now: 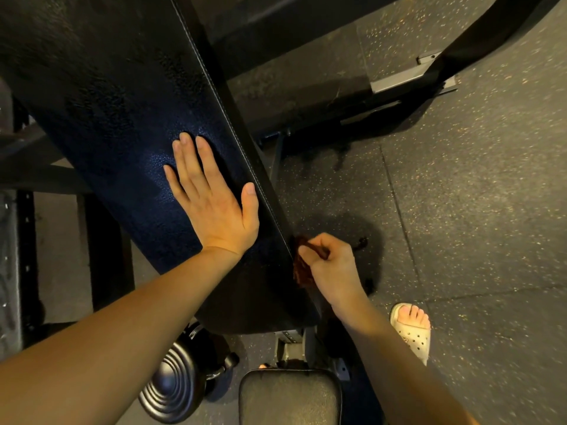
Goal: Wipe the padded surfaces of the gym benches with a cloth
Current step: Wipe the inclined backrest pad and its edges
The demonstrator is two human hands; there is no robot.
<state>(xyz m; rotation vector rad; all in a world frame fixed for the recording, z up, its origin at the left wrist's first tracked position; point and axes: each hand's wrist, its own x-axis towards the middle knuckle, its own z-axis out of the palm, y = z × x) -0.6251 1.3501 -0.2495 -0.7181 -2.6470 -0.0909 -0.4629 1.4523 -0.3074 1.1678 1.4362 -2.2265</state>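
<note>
A long black padded bench back [122,118] with white stitching runs from the upper left down to the lower middle. My left hand [211,200] lies flat on the pad with straight fingers, thumb near the stitched edge. My right hand [331,265] grips a dark reddish-brown cloth [302,271] and holds it against the pad's right side edge, near its lower end. A smaller black seat pad [288,397] shows at the bottom middle.
Speckled rubber floor [475,194] lies to the right. A black frame bar with a grey foot plate [408,78] crosses the upper right. A round black weight [171,384] sits at the lower left. My sandalled foot [411,329] stands beside the bench.
</note>
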